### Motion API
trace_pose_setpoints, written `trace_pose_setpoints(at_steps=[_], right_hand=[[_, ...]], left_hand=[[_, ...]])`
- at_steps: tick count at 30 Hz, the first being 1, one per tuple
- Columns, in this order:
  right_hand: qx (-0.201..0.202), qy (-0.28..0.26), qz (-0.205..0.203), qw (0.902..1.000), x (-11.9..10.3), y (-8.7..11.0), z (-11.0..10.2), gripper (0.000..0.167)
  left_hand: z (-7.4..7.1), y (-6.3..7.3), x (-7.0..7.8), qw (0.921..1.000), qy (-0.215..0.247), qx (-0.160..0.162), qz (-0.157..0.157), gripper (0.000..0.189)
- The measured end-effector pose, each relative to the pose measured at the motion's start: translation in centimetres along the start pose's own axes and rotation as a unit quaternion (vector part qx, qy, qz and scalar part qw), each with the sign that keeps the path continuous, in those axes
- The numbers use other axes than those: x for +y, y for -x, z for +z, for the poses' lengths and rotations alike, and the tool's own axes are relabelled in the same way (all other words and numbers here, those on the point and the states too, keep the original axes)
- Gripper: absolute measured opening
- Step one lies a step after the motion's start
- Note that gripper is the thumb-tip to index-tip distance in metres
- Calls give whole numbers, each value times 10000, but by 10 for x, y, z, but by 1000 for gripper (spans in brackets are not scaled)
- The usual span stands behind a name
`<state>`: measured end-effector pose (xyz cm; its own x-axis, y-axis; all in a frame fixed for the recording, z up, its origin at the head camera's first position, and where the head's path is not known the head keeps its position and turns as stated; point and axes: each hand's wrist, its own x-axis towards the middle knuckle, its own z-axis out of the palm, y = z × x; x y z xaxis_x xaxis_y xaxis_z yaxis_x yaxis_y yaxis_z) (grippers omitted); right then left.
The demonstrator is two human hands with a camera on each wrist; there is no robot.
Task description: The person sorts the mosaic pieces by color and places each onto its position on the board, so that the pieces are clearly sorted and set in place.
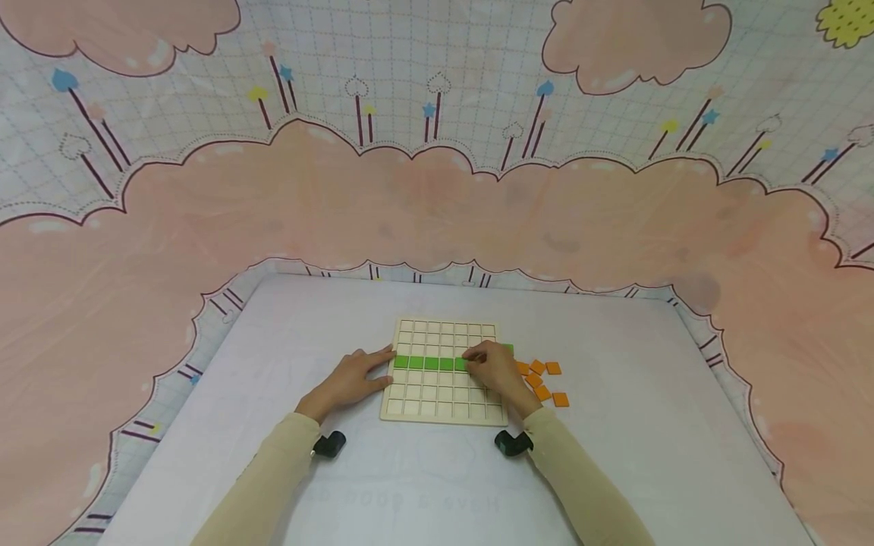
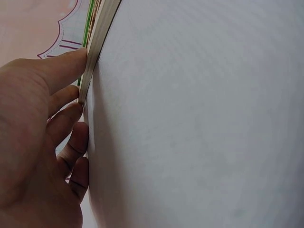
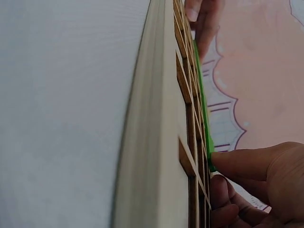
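Observation:
A square wooden grid board (image 1: pixel 413 409) lies flat on the table, with a row of green square tiles (image 1: pixel 431 363) set across it. My left hand (image 1: pixel 347 378) rests at the board's left edge, its fingers extended; in the left wrist view the thumb and fingers touch the board's edge (image 2: pixel 102 35). At the right end of the green row, my right hand (image 1: pixel 495 369) pinches a green tile (image 3: pixel 212 162) with thumb and fingertips, low over the grid. That hand covers part of the board's right side. Another green tile (image 1: pixel 507 348) shows just behind it.
Several loose orange tiles (image 1: pixel 553 368) lie on the white table (image 1: pixel 649 425) to the right of the board. A patterned curtain (image 1: pixel 437 212) with clouds rises beyond the table's far edge. A dark wrist camera (image 1: pixel 512 443) sits at the right cuff.

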<state>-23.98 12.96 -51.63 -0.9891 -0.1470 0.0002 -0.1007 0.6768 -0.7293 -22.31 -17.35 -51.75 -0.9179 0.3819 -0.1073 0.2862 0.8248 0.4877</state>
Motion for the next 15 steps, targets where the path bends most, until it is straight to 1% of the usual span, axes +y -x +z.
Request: trace_pose_setpoints(at_steps=[4,8,13,15], right_hand=[[-67,67,-53,9999,-1,0,-1,11],[-61,17,-12,10000,-2,1,0,12],[-73,-267,206,9994,-6,4,-3,15],[-102,-391,221,9989,-10,5,-5,15]], left_hand=[[-1,0,0,10000,22,-11,-39,59],[-1,-1,0,10000,43,-14,-72,60],[0,-2,-1,10000,25,-13,-64,60],[1,-2,-1,10000,34,-17,-65,60]])
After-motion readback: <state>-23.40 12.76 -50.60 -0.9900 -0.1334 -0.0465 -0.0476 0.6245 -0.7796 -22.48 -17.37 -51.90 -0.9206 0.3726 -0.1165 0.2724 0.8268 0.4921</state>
